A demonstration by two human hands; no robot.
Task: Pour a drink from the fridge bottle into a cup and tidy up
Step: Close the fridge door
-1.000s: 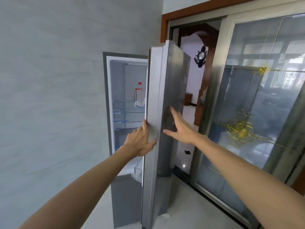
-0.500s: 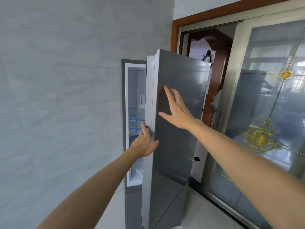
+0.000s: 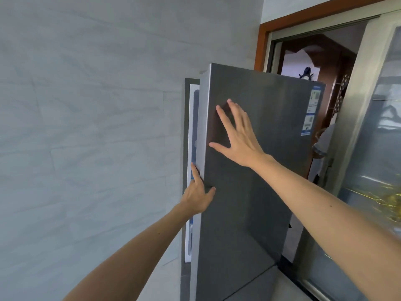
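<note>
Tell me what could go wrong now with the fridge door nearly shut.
1. The left hand grips the fridge door at its edge, one finger in the narrow gap by the fridge frame; it could get pinched.
2. The right hand presses flat on the door; a hard push might slam it.

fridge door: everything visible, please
The fridge door is tall, flat, brushed grey metal, upright and ajar, with a narrow gap showing the white cabinet lining. Stickers run down its far side. The right hand lies flat on its face, fingers spread; the left hand holds its near edge, thumb on the face.
</note>
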